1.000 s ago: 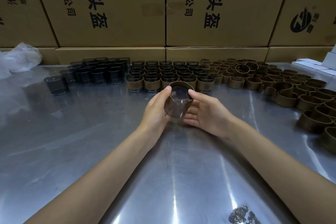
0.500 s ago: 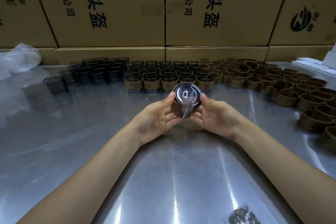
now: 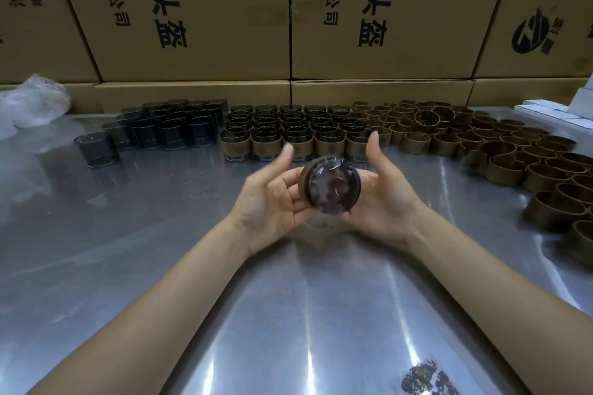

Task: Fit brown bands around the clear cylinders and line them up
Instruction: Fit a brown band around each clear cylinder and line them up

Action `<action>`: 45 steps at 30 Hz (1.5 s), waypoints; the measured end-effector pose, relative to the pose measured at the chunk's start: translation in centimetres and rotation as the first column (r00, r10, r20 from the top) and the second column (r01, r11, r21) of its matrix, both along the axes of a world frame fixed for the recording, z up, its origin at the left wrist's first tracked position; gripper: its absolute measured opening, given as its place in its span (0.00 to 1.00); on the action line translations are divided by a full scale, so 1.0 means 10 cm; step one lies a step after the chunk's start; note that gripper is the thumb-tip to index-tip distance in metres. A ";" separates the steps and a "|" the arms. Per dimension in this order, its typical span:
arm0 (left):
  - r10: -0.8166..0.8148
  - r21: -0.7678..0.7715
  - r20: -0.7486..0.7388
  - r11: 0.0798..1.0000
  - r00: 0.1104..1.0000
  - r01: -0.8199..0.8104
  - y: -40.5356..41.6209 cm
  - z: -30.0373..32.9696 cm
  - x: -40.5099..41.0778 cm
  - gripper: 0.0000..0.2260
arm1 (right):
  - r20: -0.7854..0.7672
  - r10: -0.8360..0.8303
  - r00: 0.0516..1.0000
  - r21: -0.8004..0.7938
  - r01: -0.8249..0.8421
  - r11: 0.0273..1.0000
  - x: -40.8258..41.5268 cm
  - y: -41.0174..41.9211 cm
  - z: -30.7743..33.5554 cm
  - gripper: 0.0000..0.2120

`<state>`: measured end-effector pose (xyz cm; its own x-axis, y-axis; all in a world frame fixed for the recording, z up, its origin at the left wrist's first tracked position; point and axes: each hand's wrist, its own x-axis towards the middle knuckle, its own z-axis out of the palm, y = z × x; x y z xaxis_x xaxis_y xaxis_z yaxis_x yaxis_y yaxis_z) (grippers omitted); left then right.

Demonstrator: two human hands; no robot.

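Landmark: the held clear cylinder [image 3: 330,185], dark-tinted glass with a brown band round it, above the middle of the shiny metal surface [image 3: 160,266].

Far left of it and further back I see a crumpled clear plastic bag [image 3: 30,102] against the wall of printed brown cardboard boxes [image 3: 192,9].

Left of the held cylinder and behind it: a cluster of bare dark-tinted clear cylinders [image 3: 173,128], upright, with one lone bare cylinder [image 3: 96,149] standing apart at the cluster's left edge.

My left hand [image 3: 272,199] is palm up, fingers curled under the held cylinder's left side, thumb raised and off it. The cylinder lies tilted, one round end facing the camera; the end is blurred.

Directly behind it: neat rows of banded cylinders [image 3: 295,131], upright and touching.

My right hand [image 3: 382,192] cradles the cylinder's right side the same way, thumb raised. Both hands are together on the one piece.

Right of the held cylinder: a loose spread of empty brown bands [image 3: 481,144] reaching the surface's right edge, and white boxes [image 3: 558,112] beyond them.
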<state>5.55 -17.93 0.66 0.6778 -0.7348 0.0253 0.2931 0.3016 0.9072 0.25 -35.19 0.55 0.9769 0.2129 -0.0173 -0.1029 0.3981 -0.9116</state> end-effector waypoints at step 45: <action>0.170 0.250 0.665 0.867 0.727 -0.431 -0.03 -0.29 0.25 0.31 | 0.606 -0.484 0.630 -0.448 0.774 0.447 0.24 0.16 -0.30 0.18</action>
